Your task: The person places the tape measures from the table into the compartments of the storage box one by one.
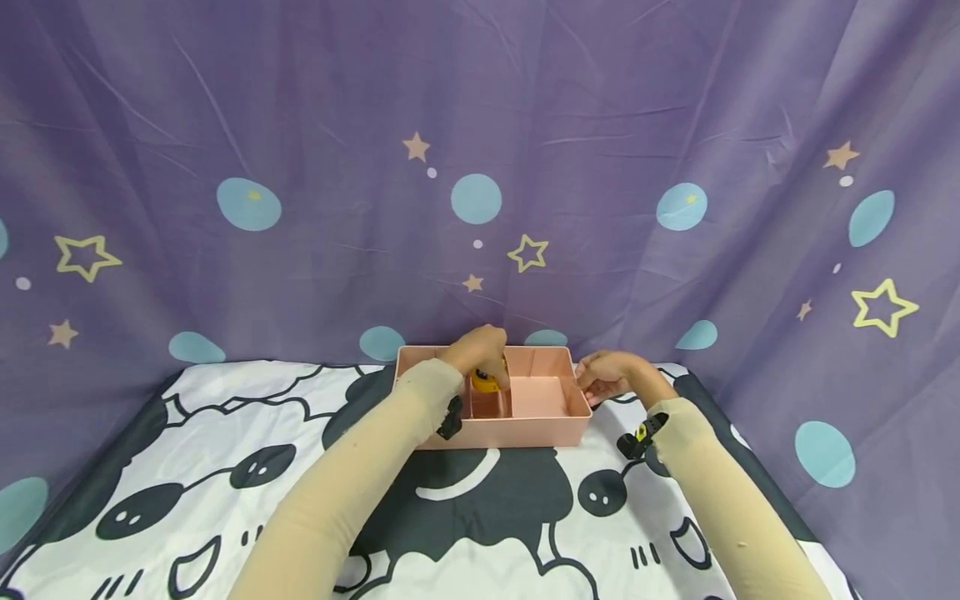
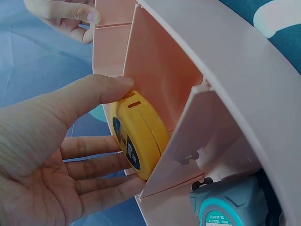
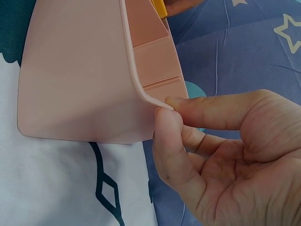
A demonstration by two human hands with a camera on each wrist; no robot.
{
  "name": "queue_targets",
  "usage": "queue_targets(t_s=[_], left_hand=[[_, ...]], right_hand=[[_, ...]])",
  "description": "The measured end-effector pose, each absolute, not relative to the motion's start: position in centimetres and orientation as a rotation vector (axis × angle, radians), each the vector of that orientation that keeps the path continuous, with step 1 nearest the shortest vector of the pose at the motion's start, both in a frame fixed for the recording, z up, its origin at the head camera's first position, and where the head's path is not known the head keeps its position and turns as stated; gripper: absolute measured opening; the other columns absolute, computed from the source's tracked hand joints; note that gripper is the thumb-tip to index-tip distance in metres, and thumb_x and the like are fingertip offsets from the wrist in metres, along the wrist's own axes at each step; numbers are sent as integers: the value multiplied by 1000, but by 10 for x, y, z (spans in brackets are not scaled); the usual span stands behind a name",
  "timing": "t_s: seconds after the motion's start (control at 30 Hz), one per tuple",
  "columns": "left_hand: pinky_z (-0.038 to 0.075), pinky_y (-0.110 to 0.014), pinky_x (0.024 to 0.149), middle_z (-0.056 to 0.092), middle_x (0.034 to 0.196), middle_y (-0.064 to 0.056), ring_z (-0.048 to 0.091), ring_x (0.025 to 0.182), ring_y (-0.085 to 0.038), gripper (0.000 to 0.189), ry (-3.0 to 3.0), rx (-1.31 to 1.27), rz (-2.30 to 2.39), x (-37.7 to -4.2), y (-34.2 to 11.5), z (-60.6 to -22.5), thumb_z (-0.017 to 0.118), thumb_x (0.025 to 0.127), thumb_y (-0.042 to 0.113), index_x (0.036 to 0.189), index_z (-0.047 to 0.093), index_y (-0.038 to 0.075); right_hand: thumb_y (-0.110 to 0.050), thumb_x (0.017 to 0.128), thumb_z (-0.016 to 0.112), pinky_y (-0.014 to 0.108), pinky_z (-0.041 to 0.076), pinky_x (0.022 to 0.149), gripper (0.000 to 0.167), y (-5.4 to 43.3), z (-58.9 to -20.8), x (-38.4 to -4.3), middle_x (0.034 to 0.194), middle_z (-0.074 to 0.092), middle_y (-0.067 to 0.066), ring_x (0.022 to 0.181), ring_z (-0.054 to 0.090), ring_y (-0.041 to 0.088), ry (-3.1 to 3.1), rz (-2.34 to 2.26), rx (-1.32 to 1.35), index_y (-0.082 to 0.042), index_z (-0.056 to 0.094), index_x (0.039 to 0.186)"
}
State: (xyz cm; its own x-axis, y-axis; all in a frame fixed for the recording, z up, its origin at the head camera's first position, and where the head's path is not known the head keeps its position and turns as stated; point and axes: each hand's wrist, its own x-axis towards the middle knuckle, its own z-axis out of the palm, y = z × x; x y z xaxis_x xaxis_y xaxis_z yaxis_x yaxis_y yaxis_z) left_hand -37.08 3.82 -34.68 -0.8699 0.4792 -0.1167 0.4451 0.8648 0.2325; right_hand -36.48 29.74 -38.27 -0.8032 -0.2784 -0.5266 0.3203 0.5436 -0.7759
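My left hand (image 1: 478, 348) reaches into the pink divided box (image 1: 525, 432). It grips a yellow tape measure (image 2: 143, 129) between thumb and fingers, over a middle compartment beside a thin divider (image 2: 176, 143) in the left wrist view. A grey and teal tape measure (image 2: 235, 200) lies in the compartment beyond that divider. At the box's right end, my right hand (image 1: 607, 375) pinches the rim; the right wrist view shows thumb and index finger (image 3: 168, 127) meeting at that edge.
A purple curtain (image 1: 600, 283) with stars and dots hangs right behind the box. Underneath lies a black-and-white cartoon-print cloth (image 1: 480, 550). The box's right compartment (image 1: 538, 396) is wider than the one under the left hand.
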Motion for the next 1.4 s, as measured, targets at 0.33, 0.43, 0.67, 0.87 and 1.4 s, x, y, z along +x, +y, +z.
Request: queue_targets(t_s=[0.33, 0.43, 0.67, 0.87, 1.4], left_hand=[[56, -27, 68, 66, 94, -8, 63, 79, -19, 49, 2843, 708, 254, -373, 40, -346, 91, 73, 27, 106, 64, 5], [56, -27, 67, 65, 93, -8, 67, 84, -23, 48, 2826, 691, 275, -372, 39, -345, 91, 73, 25, 106, 63, 5], [54, -29, 67, 64, 93, -8, 65, 84, -23, 46, 2810, 672, 234, -372, 40, -342, 89, 72, 22, 106, 63, 6], [57, -32, 74, 65, 101, -9, 61, 83, -21, 50, 2795, 621, 192, -372, 43, -338, 89, 74, 24, 112, 62, 7], [54, -34, 85, 64, 122, -11, 57, 96, -21, 59, 2773, 568, 56, -371, 53, -340, 89, 79, 27, 127, 61, 8]], right_hand=[[5, 94, 51, 21, 57, 63, 12, 298, -383, -366, 69, 57, 1, 64, 58, 8, 2135, -1272, 27, -6, 50, 91], [5, 94, 51, 21, 57, 63, 11, 299, -383, -366, 69, 57, 1, 63, 58, 8, 2136, -1266, 30, -6, 50, 92], [5, 95, 52, 20, 55, 62, 12, 298, -382, -366, 68, 57, 0, 62, 59, 8, 2145, -1251, 34, -6, 50, 90], [4, 95, 52, 20, 55, 62, 11, 297, -381, -365, 67, 58, 0, 61, 60, 7, 2151, -1246, 34, -6, 51, 90], [4, 95, 51, 21, 55, 63, 11, 297, -379, -365, 69, 56, 1, 63, 58, 8, 2159, -1239, 42, -6, 51, 90]])
